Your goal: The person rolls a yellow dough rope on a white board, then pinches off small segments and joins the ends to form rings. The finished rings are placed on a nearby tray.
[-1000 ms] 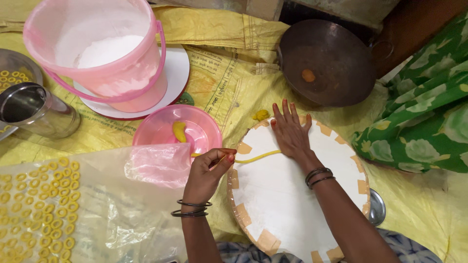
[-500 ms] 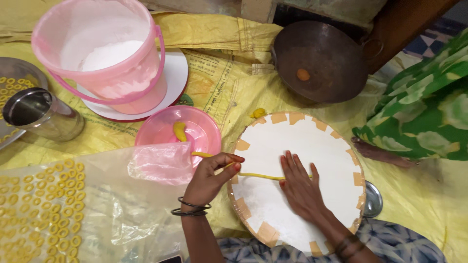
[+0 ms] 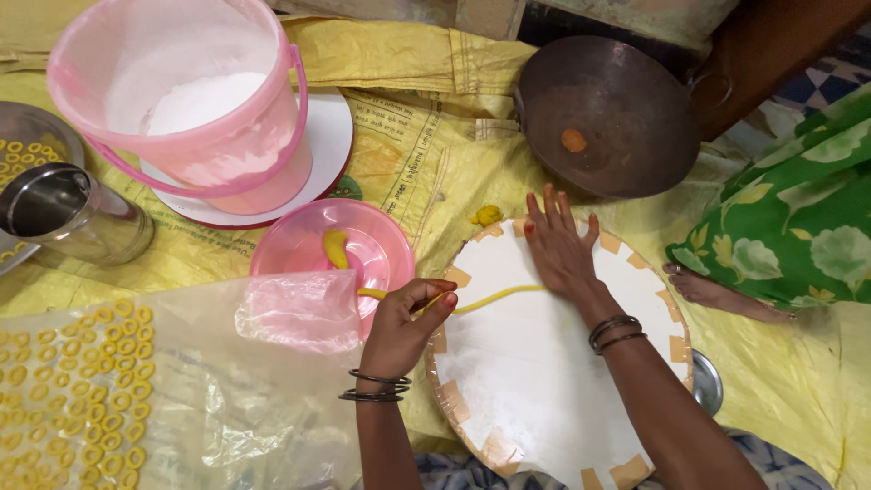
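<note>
1. Yellow woven sacking (image 3: 426,154) covers the floor where you sit, with a round white board (image 3: 544,381) laid on it just in front of you.
2. Your right hand (image 3: 561,247) lies flat and open on the board, fingers spread and pointing away from you, palm pressed on one end of a thin yellow dough rope (image 3: 494,298).
3. Your left hand (image 3: 404,325) is pinched shut on the other end of that rope, at the board's left edge.
4. The rope runs left to right between your two hands — its long axis lies across you, near level, and a short tail sticks out past your left fingers toward a pink bowl (image 3: 318,245).
5. Both hands touch it, so neither is nearer.
6. Just beyond your left hand the pink bowl holds a small yellow dough piece (image 3: 336,247); a clear plastic sheet (image 3: 227,399) spreads to that hand's left, carrying rows of small yellow rings (image 3: 73,381).
7. Farther off, beyond the bowl, stands a pink bucket (image 3: 195,109) of white flour; beyond your right hand sits a dark wok (image 3: 617,118), and to its right — a person in green cloth (image 3: 789,218).
</note>
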